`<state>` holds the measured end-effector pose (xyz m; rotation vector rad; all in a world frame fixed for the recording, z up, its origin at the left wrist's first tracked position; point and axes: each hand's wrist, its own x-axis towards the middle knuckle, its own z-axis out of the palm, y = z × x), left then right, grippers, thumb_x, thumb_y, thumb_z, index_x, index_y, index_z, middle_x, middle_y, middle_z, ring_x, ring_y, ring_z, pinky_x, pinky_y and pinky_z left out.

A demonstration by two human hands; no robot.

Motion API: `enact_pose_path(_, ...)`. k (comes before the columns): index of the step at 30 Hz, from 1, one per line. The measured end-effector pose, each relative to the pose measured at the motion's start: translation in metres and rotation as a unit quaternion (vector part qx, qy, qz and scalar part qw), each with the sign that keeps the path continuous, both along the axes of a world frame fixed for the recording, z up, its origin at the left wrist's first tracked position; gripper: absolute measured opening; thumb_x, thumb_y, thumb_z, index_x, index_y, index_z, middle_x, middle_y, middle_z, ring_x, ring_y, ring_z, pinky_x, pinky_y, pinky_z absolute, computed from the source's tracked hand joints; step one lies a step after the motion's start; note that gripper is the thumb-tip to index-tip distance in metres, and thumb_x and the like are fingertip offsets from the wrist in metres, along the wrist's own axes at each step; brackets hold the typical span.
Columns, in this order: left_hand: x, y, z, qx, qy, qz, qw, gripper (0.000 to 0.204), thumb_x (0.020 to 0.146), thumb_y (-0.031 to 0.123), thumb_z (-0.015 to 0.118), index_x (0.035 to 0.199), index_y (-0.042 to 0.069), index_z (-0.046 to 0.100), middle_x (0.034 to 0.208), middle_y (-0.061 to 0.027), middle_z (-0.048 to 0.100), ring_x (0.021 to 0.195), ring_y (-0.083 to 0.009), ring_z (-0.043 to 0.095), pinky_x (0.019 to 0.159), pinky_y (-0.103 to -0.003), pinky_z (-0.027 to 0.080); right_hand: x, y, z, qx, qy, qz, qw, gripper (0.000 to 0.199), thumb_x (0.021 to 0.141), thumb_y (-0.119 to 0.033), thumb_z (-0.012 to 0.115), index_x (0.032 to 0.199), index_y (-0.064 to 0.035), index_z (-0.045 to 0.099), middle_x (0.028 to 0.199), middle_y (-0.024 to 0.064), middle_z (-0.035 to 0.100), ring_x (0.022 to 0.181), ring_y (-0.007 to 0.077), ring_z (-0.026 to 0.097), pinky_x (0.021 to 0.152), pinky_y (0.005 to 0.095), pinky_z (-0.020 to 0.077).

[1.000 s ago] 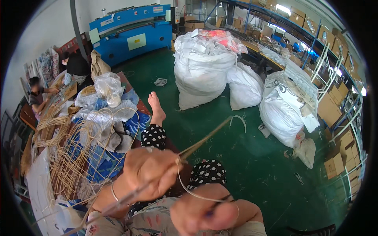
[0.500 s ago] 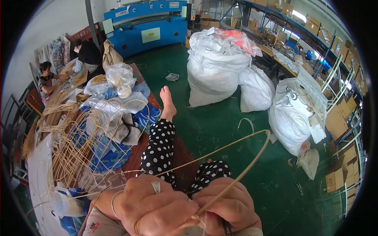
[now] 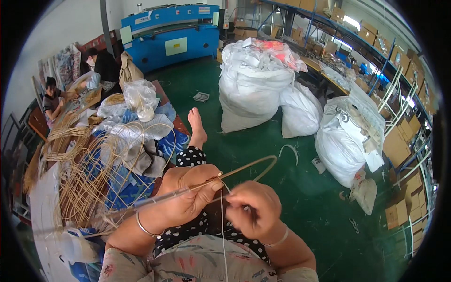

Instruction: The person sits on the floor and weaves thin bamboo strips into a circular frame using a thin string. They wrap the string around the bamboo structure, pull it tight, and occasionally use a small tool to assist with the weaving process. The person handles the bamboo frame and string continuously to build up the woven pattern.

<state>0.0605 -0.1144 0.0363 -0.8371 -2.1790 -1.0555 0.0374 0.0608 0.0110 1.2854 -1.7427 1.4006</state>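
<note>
Head view looks down on a workshop with a green floor (image 3: pixel 263 155). At the back stands a blue machine (image 3: pixel 171 40) bearing a pale green rectangular label on its front and small white signs near its top edge. Three bulging white sacks (image 3: pixel 253 89) sit on the floor to the right of centre, one topped with pink and red material. Along the right rim, blue shelving (image 3: pixel 376 61) carries brown cardboard boxes (image 3: pixel 397 145), with more boxes stacked on the floor below. Open floor lies between the sacks and the person's outstretched bare foot (image 3: pixel 196 127).

Left hand (image 3: pixel 188 195) is closed around a bent cane loop (image 3: pixel 253 167), pinching it at the thumb. Right hand (image 3: pixel 251 209) is curled shut just beside it, gripping a thin strand (image 3: pixel 222 235) that hangs down over the lap.

At left, a bench (image 3: pixel 42 207) holds heaps of cane hoops (image 3: pixel 84 178), blue cloth and clear plastic bags (image 3: pixel 141 98). Two other people sit at the far left.
</note>
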Motion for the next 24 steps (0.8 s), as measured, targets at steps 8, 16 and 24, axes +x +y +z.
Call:
enact_pose_path(8,0.000,-0.008,0.028,0.083,-0.136,-0.149,0.976,0.022,0.078,0.010,0.064,0.092,-0.004,0.054,0.073,-0.0061,0.057,0.061,-0.0114,0.054,0.054,-0.022,0.042,-0.010,0.043,0.057,0.159,0.232,-0.177,0.943,0.040,0.065,-0.023,0.071,0.093,-0.0031,0.051,0.087,0.0102,0.055,0.063,0.0222,0.054,0.052,0.0277,0.0443)
enact_pose_path(16,-0.006,-0.003,0.023,0.113,-0.186,-0.215,0.952,0.036,0.072,0.008,0.071,0.100,-0.003,0.051,0.071,-0.0032,0.053,0.056,-0.0070,0.048,0.049,-0.020,0.037,-0.018,0.031,0.060,0.176,0.328,-0.199,0.907,0.036,0.062,-0.022,0.073,0.088,-0.0042,0.056,0.089,0.0088,0.055,0.067,0.0221,0.054,0.053,0.0288,0.0448)
enact_pose_path(24,-0.007,0.003,0.019,0.117,-0.183,-0.207,0.954,0.042,0.070,0.012,0.074,0.102,0.001,0.050,0.070,-0.0028,0.052,0.055,-0.0055,0.045,0.045,-0.020,0.035,-0.022,0.028,0.055,0.189,0.321,-0.191,0.908,0.041,0.058,-0.016,0.075,0.092,-0.0033,0.054,0.081,0.0071,0.058,0.062,0.0213,0.054,0.051,0.0289,0.0447)
